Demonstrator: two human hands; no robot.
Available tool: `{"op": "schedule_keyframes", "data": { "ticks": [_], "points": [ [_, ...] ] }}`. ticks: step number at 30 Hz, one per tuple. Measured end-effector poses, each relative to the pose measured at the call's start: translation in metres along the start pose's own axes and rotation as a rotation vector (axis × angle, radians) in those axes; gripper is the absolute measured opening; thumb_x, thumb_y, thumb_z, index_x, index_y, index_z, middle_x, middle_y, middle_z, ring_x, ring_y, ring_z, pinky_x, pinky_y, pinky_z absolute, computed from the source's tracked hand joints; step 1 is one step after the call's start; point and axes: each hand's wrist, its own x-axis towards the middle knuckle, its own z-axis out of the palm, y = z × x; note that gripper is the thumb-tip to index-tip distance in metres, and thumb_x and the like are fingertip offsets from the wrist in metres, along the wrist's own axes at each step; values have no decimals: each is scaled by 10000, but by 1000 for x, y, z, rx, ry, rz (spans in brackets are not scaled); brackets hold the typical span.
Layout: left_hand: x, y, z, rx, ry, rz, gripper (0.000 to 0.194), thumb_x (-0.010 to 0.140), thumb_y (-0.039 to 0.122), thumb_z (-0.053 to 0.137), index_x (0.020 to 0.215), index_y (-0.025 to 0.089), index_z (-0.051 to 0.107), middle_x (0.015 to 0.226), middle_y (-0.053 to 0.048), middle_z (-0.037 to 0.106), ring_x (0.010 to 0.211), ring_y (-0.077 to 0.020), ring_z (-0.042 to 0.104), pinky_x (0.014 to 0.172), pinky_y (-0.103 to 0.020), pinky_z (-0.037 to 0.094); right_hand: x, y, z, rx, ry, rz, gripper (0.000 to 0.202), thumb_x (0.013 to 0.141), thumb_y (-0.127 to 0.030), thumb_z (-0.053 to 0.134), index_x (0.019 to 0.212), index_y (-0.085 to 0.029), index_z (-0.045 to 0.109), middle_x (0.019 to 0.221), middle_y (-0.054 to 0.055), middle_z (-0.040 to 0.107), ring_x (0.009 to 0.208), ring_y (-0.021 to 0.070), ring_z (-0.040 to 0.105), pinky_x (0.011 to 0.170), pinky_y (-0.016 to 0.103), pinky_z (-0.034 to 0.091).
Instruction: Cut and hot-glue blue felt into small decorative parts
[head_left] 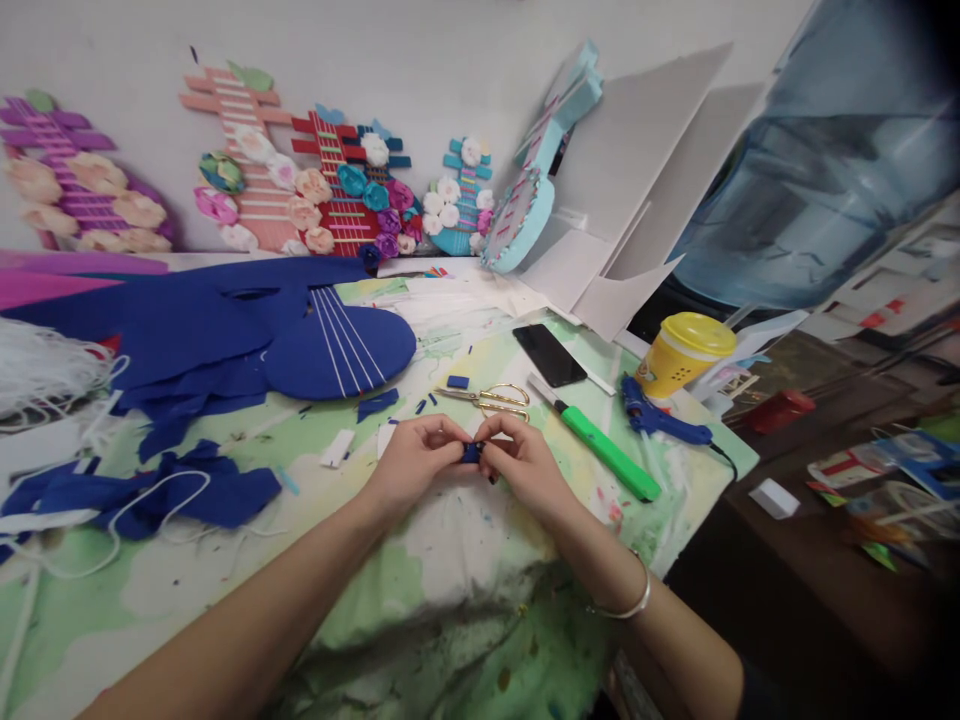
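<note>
A small dark blue piece (pixel 472 453) is pinched between both hands above the stained tablecloth. My left hand (pixel 421 460) grips its left end with closed fingertips, and my right hand (pixel 521 462) holds the other end the same way. Just beyond the hands lie gold-handled scissors (pixel 499 400) and a small blue block (pixel 457 382). Blue scraps (pixel 377 404) are scattered to their left. To the right of my right hand rests a green cutter (pixel 611 455).
Behind lies a large blue guitar shape (pixel 337 345) with white strings. A phone (pixel 549 354), blue glue gun (pixel 660 415) and yellow cup (pixel 682 352) stand or lie at the right. White yarn (pixel 52 370) is at the left; decorated guitars lean on the wall.
</note>
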Motion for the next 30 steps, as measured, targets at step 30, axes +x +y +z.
{"op": "schedule_keyframes", "data": {
  "ticks": [30],
  "points": [
    [5,-3,-9,166,-64,-28,362,627,105,661,921,199,472,757,-35,740,675,-168,680,657,-309,549,-6,1,-2,-673,143,-402,254,676,-10,484,711,-183,666,668,22,576,602,143,523,567,261,392]
  ]
}}
